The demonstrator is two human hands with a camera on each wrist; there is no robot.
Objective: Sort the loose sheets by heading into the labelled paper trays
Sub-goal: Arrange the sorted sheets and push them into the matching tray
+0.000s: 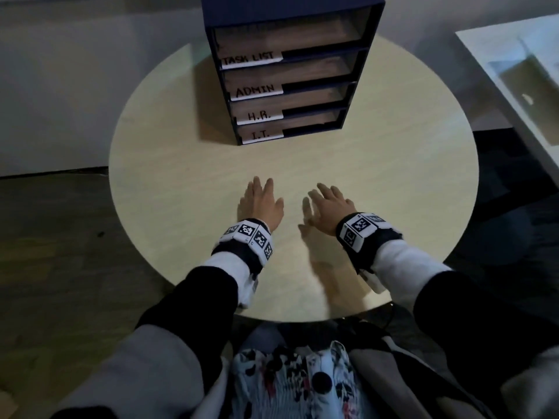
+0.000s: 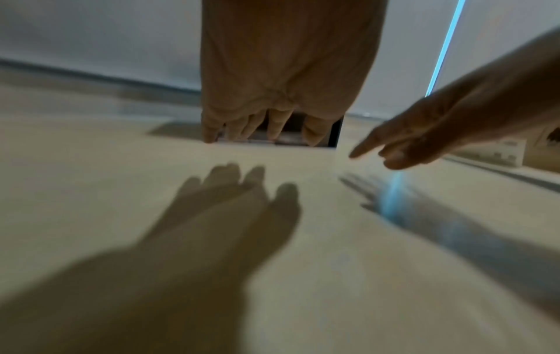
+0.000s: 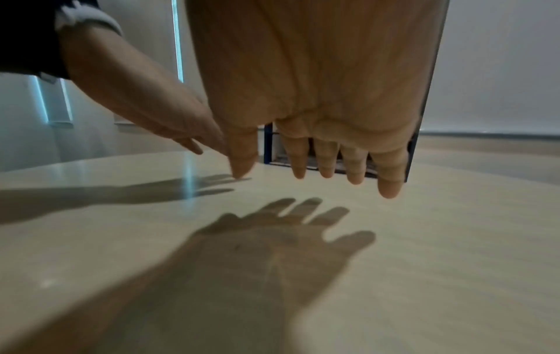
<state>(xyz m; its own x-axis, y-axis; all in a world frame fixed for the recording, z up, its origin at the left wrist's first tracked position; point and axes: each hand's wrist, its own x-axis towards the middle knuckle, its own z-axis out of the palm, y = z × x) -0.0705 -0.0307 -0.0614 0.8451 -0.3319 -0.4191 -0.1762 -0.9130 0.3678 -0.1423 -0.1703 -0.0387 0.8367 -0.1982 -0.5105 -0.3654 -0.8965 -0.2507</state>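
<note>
A dark blue tray stack [image 1: 366, 55] stands at the far side of the round table [image 1: 393, 176], with four shelves labelled TASK LIST [image 1: 249, 59], ADMIN [image 1: 255, 90], H.R. [image 1: 259, 115] and I.T. [image 1: 260, 135]. Papers lie inside the shelves. My left hand [image 1: 261, 202] and right hand [image 1: 328, 202] hover flat just above the tabletop, side by side, fingers straight and spread, holding nothing. The wrist views show each palm [image 2: 288, 71] [image 3: 318, 71] from below with its shadow on the wood. I see no loose sheet on the table.
A white desk or shelf unit [image 1: 520, 95] stands to the right of the table. Dark floor surrounds the table, and a pale wall runs behind it. My lap is at the table's near edge.
</note>
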